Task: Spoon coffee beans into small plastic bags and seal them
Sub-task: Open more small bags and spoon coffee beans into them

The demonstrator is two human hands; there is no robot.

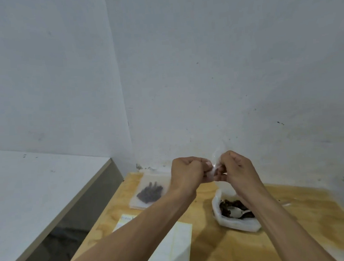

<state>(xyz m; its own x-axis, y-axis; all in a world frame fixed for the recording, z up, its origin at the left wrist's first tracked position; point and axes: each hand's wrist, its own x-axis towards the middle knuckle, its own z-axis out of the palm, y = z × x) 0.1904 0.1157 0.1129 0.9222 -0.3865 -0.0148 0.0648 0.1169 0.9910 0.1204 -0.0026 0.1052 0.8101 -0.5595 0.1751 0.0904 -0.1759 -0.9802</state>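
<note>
Head camera: left hand (187, 173) and right hand (236, 169) close together above the wooden table (307, 218), both pinching a clear plastic bag (215, 165). Below right, a white tub (234, 224) of coffee beans (226, 207) with a spoon (237, 212); left, filled bags (149, 191).

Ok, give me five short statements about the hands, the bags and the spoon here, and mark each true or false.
1. Both hands, left hand and right hand, pinch a small clear bag above the table. True.
2. The spoon is in the right hand. False: it lies in the white container among the coffee beans.
3. A bag holding beans lies flat near the wall. True.
4. The container is tipped over. False: it sits upright.
5. The left hand rests on the table. False: it is raised.
</note>
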